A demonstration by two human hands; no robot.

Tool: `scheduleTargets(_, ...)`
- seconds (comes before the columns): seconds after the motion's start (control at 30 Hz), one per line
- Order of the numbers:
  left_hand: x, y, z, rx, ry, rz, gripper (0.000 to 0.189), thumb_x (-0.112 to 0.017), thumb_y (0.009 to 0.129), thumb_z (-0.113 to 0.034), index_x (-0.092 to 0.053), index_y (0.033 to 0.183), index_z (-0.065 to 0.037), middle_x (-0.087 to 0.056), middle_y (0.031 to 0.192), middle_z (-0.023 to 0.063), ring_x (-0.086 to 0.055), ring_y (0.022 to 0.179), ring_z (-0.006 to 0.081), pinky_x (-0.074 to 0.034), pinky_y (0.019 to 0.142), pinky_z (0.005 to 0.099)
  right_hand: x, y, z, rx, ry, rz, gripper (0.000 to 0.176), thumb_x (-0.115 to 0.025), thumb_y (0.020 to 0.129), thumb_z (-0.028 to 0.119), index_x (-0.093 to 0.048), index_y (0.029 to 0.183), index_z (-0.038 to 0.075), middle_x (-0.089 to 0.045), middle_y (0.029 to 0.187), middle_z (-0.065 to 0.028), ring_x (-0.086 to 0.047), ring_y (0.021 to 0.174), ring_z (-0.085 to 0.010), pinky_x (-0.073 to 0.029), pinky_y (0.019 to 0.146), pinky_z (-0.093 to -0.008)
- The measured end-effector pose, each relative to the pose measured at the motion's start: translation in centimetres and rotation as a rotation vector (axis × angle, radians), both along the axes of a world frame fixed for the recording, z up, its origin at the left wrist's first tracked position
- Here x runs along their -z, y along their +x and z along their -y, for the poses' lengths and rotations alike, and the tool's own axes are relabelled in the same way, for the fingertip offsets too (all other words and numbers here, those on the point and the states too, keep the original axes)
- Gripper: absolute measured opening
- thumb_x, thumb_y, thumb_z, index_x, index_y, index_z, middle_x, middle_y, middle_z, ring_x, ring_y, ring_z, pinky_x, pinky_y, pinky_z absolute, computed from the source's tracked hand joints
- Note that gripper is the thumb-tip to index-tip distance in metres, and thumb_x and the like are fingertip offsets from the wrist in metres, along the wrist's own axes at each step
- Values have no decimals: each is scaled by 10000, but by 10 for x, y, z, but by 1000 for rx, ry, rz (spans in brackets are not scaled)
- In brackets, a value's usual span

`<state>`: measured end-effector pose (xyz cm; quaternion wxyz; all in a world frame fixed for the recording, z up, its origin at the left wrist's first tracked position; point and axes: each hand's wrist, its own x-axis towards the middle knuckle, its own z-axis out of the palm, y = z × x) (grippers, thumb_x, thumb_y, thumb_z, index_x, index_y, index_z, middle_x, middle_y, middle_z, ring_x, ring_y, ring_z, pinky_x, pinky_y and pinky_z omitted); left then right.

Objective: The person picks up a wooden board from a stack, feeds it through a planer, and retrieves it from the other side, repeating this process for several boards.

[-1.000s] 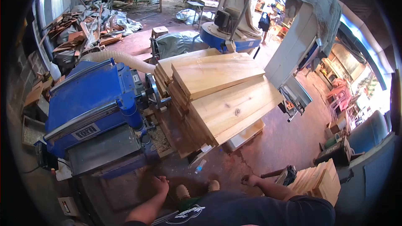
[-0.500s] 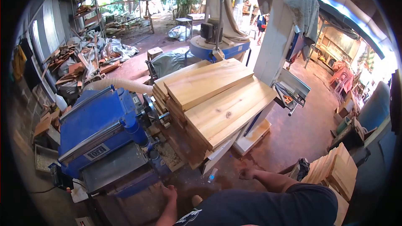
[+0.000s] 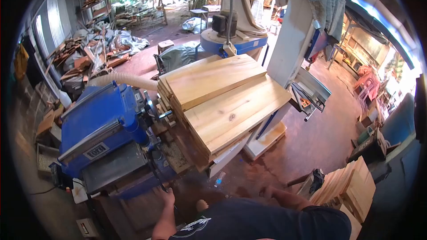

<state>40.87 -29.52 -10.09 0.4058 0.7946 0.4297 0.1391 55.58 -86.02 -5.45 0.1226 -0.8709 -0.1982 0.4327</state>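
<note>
My left hand (image 3: 167,196) is low beside the front of the blue planer (image 3: 95,120), fingers closed around a thin dark rod (image 3: 159,175) that slants up toward the machine's side. The planer's dark metal table (image 3: 115,171) lies just left of that hand. My right hand (image 3: 268,192) hangs over the floor near my body; it is shaded and its fingers are hard to make out. Ahead, a stack of pale wooden boards (image 3: 240,113) rests to the right of the planer. Its two top boards lie side by side, one higher.
More boards (image 3: 351,186) are stacked at my right. A plastic bottle (image 3: 220,178) lies on the floor. A ribbed hose (image 3: 126,78) runs behind the planer toward a blue dust collector (image 3: 209,42). A white post (image 3: 289,31) stands beyond the boards, with a tool tray (image 3: 307,93) beside it.
My left hand has moved left and up a little, and a thin dark rod now shows in it. My right hand has shifted slightly right and down. The view has shifted slightly.
</note>
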Motion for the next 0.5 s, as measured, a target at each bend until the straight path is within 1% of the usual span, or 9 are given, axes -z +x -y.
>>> scheduleTargets(0.03, -21, 2, 6, -5, -6, -6, 763, -670, 779, -77, -270, 1421, 28, -286, 1458, 262, -314, 1344, 378, -234, 1114, 370, -1, 0, 3, -5, -6, -6, 388, -585, 835, 396, -671, 1057, 89, -660, 1067, -156, -629, 995, -268, -473, 884, -354)
scheduleTargets(0.1, -79, 6, 23, -19, -193, 68, 749, -670, 795, -118, -278, 1417, 28, -369, 1412, 262, -397, 1302, 356, -311, 1067, 366, -2, -4, 5, -110, -95, -14, 460, -556, 857, 409, -630, 1167, 77, -637, 1133, -172, -610, 1036, -314, -482, 860, -392)
scheduleTargets(0.13, -76, 4, 23, -22, -196, 65, 749, -670, 795, -118, -278, 1417, 28, -369, 1412, 262, -397, 1302, 356, -311, 1067, 366, 37, 2, 24, -207, -35, 33, 448, -556, 856, 390, -632, 1157, 68, -639, 1125, -175, -610, 1037, -318, -483, 859, -396)
scheduleTargets(0.2, -68, 5, 24, -34, 30, 51, 738, -668, 803, -148, -291, 1409, 40, -481, 1311, 250, -529, 1164, 346, -396, 983, 372, 119, 13, 62, -399, 82, 152, 425, -556, 854, 354, -637, 1138, 48, -644, 1110, -180, -610, 1039, -327, -484, 858, -406)
scheduleTargets(0.23, -85, 5, 28, -39, 27, 49, 738, -668, 803, -148, -291, 1409, 40, -481, 1311, 250, -529, 1164, 346, -396, 983, 372, 89, 12, 43, -404, 80, 149, 425, -556, 854, 354, -637, 1138, 48, -644, 1110, -180, -610, 1039, -327, -484, 858, -406)
scheduleTargets(0.3, -115, 9, 35, -71, -92, -83, 732, -667, 800, -147, -302, 1410, 31, -575, 1155, 217, -599, 1007, 342, -444, 900, 392, 38, 19, 6, -134, 12, 206, 363, -594, 811, 317, -668, 1035, 42, -659, 1038, -157, -640, 941, -309, -491, 871, -401)
scheduleTargets(0.4, -74, 5, 23, -25, -25, -28, 717, -666, 797, -150, -320, 1402, 17, -612, 1001, 188, -620, 879, 333, -471, 820, 406, 17, 37, -20, -221, 177, 171, 331, -553, 846, 306, -666, 994, 33, -667, 996, -161, -643, 898, -338, -495, 821, -427)
scheduleTargets(0.43, -55, 4, 22, -28, -24, -25, 717, -666, 797, -150, -320, 1402, 17, -612, 1001, 188, -620, 879, 333, -471, 820, 406, -2, 41, -36, -224, 178, 174, 331, -553, 846, 306, -666, 994, 33, -667, 996, -161, -643, 898, -338, -495, 821, -427)
scheduleTargets(0.5, -28, 3, 18, -33, 162, 161, 672, -656, 797, -150, -352, 1375, 8, -616, 932, 189, -624, 889, 331, -470, 816, 415, -87, 28, -95, 155, 41, 114, 274, -519, 862, 265, -656, 925, 36, -641, 913, -245, -615, 891, -406, -467, 788, -475)
